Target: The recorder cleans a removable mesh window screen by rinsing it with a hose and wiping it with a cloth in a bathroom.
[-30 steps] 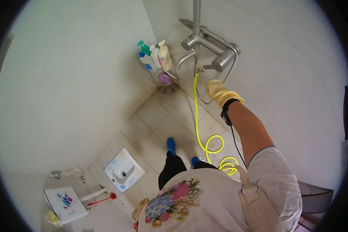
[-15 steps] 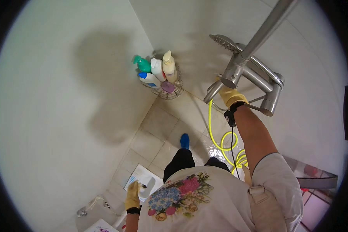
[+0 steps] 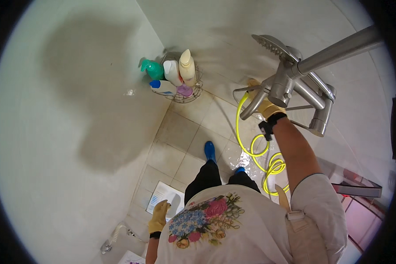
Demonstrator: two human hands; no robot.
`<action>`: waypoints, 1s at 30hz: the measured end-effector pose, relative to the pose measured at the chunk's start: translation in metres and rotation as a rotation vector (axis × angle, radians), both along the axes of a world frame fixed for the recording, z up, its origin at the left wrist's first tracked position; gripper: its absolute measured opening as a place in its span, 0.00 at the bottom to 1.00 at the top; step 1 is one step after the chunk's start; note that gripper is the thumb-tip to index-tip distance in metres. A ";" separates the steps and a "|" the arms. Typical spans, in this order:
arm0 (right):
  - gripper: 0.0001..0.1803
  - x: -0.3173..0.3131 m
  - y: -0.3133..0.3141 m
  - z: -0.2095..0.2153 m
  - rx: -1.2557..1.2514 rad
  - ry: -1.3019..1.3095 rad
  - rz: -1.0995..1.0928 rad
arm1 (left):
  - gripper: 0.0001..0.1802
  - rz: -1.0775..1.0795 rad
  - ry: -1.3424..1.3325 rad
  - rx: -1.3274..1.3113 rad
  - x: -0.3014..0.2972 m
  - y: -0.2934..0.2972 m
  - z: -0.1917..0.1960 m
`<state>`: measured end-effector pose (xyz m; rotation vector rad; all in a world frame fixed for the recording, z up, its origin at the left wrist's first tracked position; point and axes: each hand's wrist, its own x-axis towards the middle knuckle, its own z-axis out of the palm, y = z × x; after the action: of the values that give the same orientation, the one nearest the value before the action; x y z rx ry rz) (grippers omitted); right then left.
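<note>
My right hand [image 3: 265, 108], in a yellow glove, reaches forward among the metal pipes of the shower set [image 3: 280, 88]. Its fingers close around the upper end of a yellow hose [image 3: 238, 121], though the pipes partly cover the grip. From there the hose drops to the tiled floor and lies in loops right of my feet. My left hand [image 3: 158, 216], gloved too, hangs low beside my body, over the white squat toilet [image 3: 162, 193]. Nothing shows in it, and its fingers are loosely extended.
A wire corner rack [image 3: 193, 94] holds several bottles, including a green pump bottle [image 3: 153, 69] and a cream one [image 3: 187, 70]. The floor [image 3: 180, 130] has wet, shiny patches near my blue boots [image 3: 210, 151]. A hand shower [image 3: 106, 246] lies at lower left, and a shelf [image 3: 358, 189] juts out at right.
The view has shifted, so the shower set appears farther right and the rack farther left. My right hand stays at the hose end; my left hand has risen slightly, its fingers turning toward the right.
</note>
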<state>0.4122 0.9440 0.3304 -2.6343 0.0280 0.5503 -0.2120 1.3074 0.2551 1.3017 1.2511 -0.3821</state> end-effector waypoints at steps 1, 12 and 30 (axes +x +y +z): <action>0.24 -0.001 -0.002 0.001 -0.006 0.003 -0.006 | 0.23 0.046 -0.013 0.021 -0.001 -0.001 -0.001; 0.26 -0.004 -0.006 -0.006 0.050 0.028 -0.085 | 0.24 0.087 -0.041 -0.030 0.021 0.008 0.035; 0.44 -0.020 -0.005 0.085 0.081 0.110 -0.015 | 0.25 -0.188 0.012 -0.057 0.098 0.060 0.043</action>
<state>0.3925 0.9387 0.4155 -2.5211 0.0580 0.6765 -0.1140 1.3676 0.2983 1.3739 1.1237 -0.5560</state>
